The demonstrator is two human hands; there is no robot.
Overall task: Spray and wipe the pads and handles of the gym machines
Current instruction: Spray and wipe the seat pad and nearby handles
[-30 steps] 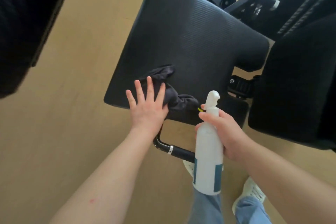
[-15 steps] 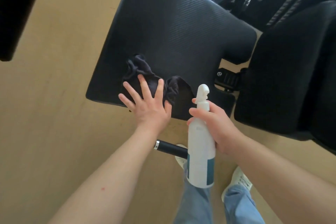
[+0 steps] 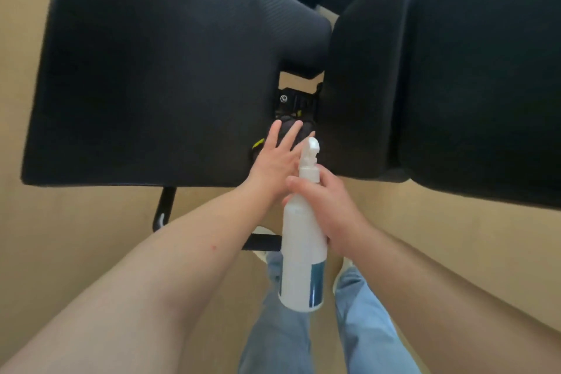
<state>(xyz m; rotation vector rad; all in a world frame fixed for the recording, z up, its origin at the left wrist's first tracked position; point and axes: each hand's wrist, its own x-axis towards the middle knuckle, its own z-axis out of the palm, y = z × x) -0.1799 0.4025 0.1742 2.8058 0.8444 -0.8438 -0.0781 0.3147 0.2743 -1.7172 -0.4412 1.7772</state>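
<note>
While my left hand [image 3: 277, 158] presses the cloth [image 3: 293, 130] flat-fingered at the seat pad [image 3: 158, 70] corner and my right hand [image 3: 331, 209] grips the bottle [image 3: 302, 255], I judge handles and the other pad [image 3: 440, 70] remain.

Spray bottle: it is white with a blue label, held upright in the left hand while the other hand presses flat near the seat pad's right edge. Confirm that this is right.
Not quite. The spray bottle is in the right hand, not the left. The head view shows the left hand spread flat at the right edge of the seat pad. The rest stands: white, blue label, held upright.
</note>
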